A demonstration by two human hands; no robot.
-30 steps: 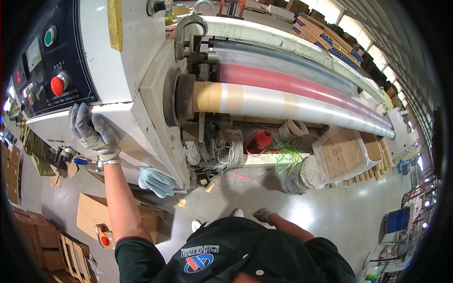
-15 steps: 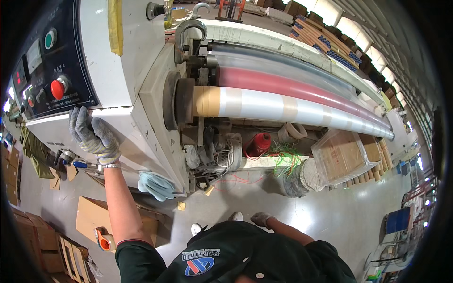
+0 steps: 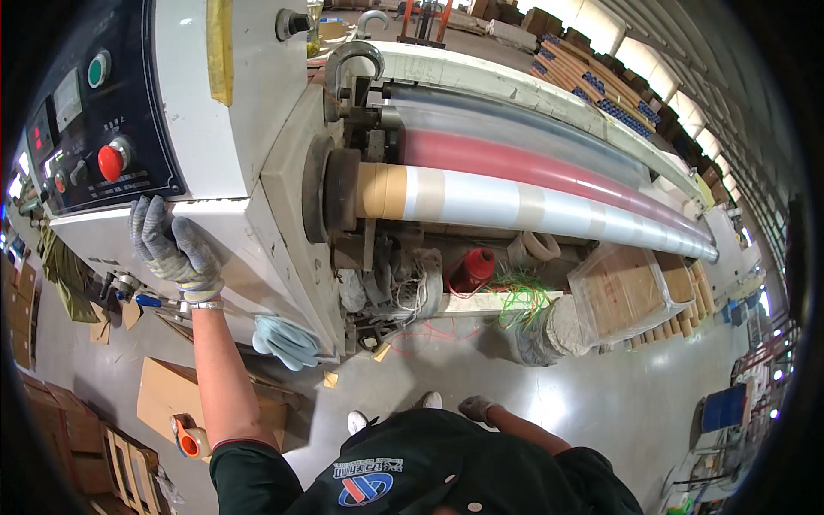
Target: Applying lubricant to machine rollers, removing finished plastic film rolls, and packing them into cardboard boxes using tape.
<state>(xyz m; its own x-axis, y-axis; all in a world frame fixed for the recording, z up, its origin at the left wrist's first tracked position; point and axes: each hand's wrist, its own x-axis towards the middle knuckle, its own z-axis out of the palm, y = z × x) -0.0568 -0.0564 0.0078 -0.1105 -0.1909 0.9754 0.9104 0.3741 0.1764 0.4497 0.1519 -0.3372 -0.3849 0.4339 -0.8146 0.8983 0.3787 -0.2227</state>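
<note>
- Our left hand (image 3: 178,257), gloved, is up against the white cabinet (image 3: 257,279), fingers extended and loosely together, fingertips at the lower edge of the dark control panel (image 3: 124,107). Nothing visible in its grasp.
- Our right hand (image 3: 476,409), also gloved, hangs low by our side, clear of the machine. Fingers look loosely curled; can't tell how far open, or if anything's inside.
- Key relation: panel is just beyond the left fingertips, its long axis running away from us. Red button (image 3: 111,163) sits above and slightly left of them, apart; green button (image 3: 99,69) farther up. Left hand is much nearer.
- White-and-tan roll (image 3: 489,202): right of the left hand, beyond the right. Axis runs from the dark hub (image 3: 343,190) by the cabinet, rightward and slightly down. Red roller (image 3: 515,167) lies behind it.
- Pale blue glove (image 3: 285,342) lies low on the cabinet, below-right of our left hand.
</note>
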